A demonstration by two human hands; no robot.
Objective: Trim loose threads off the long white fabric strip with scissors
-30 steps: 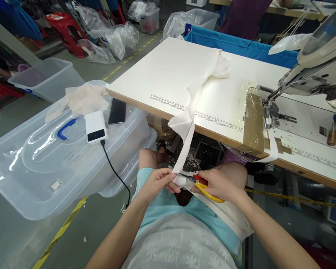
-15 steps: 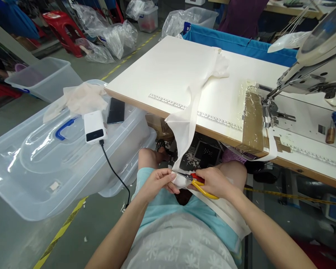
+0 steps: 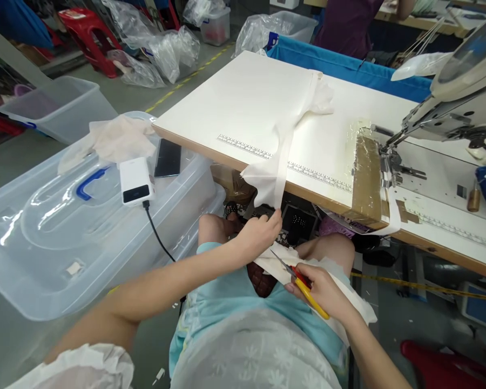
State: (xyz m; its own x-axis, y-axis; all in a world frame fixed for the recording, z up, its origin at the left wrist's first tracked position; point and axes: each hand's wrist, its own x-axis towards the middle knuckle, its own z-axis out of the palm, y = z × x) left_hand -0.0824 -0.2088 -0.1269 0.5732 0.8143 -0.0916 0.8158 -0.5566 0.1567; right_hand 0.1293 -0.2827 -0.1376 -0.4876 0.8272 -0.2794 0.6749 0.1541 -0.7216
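My left hand (image 3: pixel 259 233) reaches up and pinches the lower end of a white fabric strip (image 3: pixel 281 156) that hangs off the front edge of the sewing table (image 3: pixel 235 102). My right hand (image 3: pixel 322 292) rests over my lap, closed round small thread snips (image 3: pixel 297 278) with yellow and red handles, blades pointing up left. More white fabric (image 3: pixel 348 294) lies across my lap under that hand.
A sewing machine (image 3: pixel 449 102) stands at the right of the table. To my left, a clear plastic bin (image 3: pixel 65 227) carries a white power bank (image 3: pixel 134 181), a phone (image 3: pixel 168 158) and crumpled cloth. Another person stands behind the table, by a blue cloth bin (image 3: pixel 348 67).
My hands have parted. The left hand has let go near the snips and risen to the hanging strip. The right hand has drawn the snips back towards my lap.
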